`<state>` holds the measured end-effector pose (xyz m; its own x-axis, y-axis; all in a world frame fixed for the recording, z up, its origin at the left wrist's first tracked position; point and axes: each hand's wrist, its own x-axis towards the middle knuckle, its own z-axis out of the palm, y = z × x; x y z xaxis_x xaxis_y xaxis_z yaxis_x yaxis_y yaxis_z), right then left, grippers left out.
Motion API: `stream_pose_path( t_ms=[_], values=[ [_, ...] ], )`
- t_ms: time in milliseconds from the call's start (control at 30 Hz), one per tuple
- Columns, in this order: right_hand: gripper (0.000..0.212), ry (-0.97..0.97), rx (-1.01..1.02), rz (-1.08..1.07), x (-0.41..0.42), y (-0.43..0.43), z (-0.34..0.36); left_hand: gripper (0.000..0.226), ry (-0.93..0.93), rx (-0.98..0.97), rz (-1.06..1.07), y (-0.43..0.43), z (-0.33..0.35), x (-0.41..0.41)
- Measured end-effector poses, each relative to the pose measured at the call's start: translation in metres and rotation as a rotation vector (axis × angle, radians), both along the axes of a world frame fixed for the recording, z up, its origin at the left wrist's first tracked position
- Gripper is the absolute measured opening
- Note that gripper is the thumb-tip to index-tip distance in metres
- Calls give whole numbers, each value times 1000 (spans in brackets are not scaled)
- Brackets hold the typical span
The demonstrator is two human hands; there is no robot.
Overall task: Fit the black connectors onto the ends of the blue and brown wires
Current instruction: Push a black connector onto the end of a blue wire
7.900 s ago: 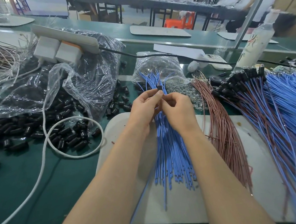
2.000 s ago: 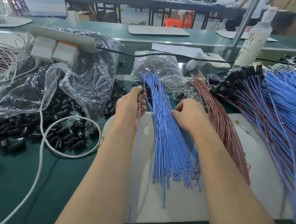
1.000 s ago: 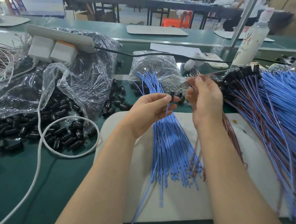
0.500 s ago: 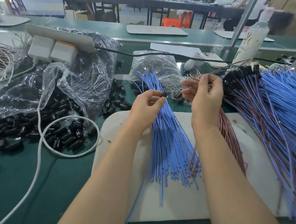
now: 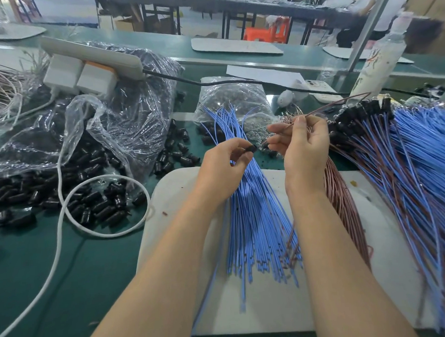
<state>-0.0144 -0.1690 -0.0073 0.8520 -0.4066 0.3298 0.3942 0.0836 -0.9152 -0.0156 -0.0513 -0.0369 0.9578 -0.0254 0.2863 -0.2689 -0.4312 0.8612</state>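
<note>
Left hand (image 5: 221, 168): my view shows the thumb and forefinger pinching one black connector (image 5: 251, 148), the other fingers curled under. It is held above the far part of the blue wires (image 5: 255, 218).
Right hand (image 5: 305, 148): its fingers are curled round a single brown wire (image 5: 336, 103), gripped near its end. The long part slants up and away to the right.
Gap: the wire's near end points at the connector and sits just beside it. I cannot tell if they touch.
Change from two seconds ago: the right hand lay on the blue wires then. It is now lifted with the brown wire, and the left hand has come in toward it.
Change from half a second ago: the right fingers were looser, and the wire end stood farther from the connector.
Brown wires (image 5: 344, 200): they lie fanned on the white pad (image 5: 275, 307), just right of the blue ones.
Fitted wires (image 5: 422, 170): they are heaped at the right, their black ends at the far side.
Loose connectors (image 5: 96, 200): they are spilled on the green tabletop (image 5: 67, 279) at the left, beside a clear plastic bag (image 5: 126, 116).
</note>
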Motion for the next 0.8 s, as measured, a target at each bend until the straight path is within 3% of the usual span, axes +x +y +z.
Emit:
stream_pose_path(
  t_ms=[367,633,800],
  values=[
    [11,61,-119,29,1,3,-5,11,-63,6,-1,-1,-1,-1],
    [15,-6,41,-30,-3,0,4,11,-19,26,13,0,-2,0],
    [15,25,27,11,-3,3,2,11,-18,23,9,-1,-2,-1]
  ],
)
